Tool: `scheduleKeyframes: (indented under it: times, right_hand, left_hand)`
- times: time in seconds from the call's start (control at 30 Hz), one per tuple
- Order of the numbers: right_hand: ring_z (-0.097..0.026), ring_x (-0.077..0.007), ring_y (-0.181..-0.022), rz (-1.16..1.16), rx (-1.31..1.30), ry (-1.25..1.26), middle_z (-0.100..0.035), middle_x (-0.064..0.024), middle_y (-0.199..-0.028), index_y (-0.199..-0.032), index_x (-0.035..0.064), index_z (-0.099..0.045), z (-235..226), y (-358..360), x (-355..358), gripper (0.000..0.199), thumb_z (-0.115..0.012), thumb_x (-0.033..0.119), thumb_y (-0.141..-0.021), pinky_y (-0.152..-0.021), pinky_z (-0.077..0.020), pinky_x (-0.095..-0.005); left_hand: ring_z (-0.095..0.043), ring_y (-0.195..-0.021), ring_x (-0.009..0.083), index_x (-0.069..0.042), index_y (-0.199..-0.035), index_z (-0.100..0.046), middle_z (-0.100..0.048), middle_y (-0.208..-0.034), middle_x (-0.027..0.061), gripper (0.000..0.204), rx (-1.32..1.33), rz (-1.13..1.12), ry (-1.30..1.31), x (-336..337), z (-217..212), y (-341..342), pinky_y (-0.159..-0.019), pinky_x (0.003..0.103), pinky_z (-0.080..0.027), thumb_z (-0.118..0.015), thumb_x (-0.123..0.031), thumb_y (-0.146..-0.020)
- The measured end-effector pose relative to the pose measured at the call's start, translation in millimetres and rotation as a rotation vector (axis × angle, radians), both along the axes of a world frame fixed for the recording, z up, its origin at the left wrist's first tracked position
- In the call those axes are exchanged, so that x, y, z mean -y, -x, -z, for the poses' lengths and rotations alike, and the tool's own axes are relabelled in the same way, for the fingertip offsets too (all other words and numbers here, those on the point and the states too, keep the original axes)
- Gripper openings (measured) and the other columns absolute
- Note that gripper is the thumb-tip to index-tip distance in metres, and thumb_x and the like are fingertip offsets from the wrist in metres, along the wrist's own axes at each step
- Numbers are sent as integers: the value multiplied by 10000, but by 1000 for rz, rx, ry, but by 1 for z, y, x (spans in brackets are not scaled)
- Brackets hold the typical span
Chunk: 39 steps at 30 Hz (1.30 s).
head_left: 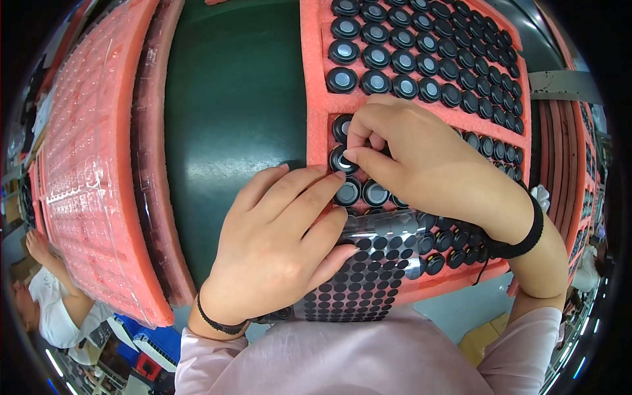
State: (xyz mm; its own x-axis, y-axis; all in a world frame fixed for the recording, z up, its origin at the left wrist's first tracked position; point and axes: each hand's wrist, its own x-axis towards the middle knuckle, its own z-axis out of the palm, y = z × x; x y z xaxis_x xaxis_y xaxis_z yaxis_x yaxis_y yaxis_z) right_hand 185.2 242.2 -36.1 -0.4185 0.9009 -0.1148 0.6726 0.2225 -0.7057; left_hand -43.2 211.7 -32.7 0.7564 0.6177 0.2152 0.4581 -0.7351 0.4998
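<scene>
Over the pink foam tray (421, 110), my right hand (421, 148) is bent in a pinch at a round black part (340, 160) with a silver ring. Whatever sits between its fingertips, if anything, is hidden. My left hand (280, 247) lies palm down with fingers stretched out, its index fingertip close to that same part. Below it, a clear sheet of black round stickers (372, 273) hangs over the tray's near edge. Several round black parts with grey centres (376, 192) stand in the tray's holes, some covered by my right hand and forearm.
A dark green work surface (237, 118) lies left of the tray. Farther left stand pink foam trays wrapped in clear plastic (92, 151). More stacked trays (561, 158) are at the right, beside a metal bar (563, 85). Another person (62, 296) sits at the lower left.
</scene>
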Motion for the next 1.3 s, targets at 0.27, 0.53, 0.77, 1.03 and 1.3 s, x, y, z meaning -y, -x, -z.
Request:
scheduleKeyframes:
  times: [0.27,0.53,0.77,1.03,1.3]
  right_hand:
    - [-601,-253,-785,4,31,-55,-577,-114,-863,-896,-5,-611,9,5,1,133,-702,91,-898,-712,-498,-388]
    - [-612,-257,-780,8,75,-87,-586,-112,-851,-874,-6,-617,8,8,3,127,-706,85,-869,-712,-503,-391]
    - [-622,-257,-771,21,94,-114,-605,-114,-852,-865,-9,-624,9,10,4,116,-700,79,-862,-712,-514,-386]
    - [-629,-256,-760,35,92,-118,-611,-109,-849,-877,-10,-626,8,11,6,97,-695,54,-851,-696,-520,-379]
    - [-628,-243,-778,71,103,-209,-602,-106,-848,-902,3,-613,0,3,9,93,-695,4,-858,-696,-512,-373]
  left_hand:
    - [-645,-1147,352,-52,-975,-703,-693,-1245,149,371,-22,-9,6,1,6,2,-966,522,-497,-820,-271,-699]
    - [-643,-1146,354,-54,-980,-700,-696,-1233,144,376,-28,-16,1,3,5,1,-970,522,-495,-821,-269,-697]
    - [-644,-1138,356,-53,-978,-699,-697,-1217,145,366,-18,-15,1,3,5,0,-965,521,-497,-821,-260,-702]
    - [-646,-1133,353,-52,-967,-703,-699,-1218,147,353,3,-8,-3,3,6,0,-959,519,-499,-821,-257,-705]
    - [-646,-1120,356,-50,-971,-700,-697,-1221,151,354,-3,-8,-21,3,3,-1,-948,510,-499,-826,-236,-697]
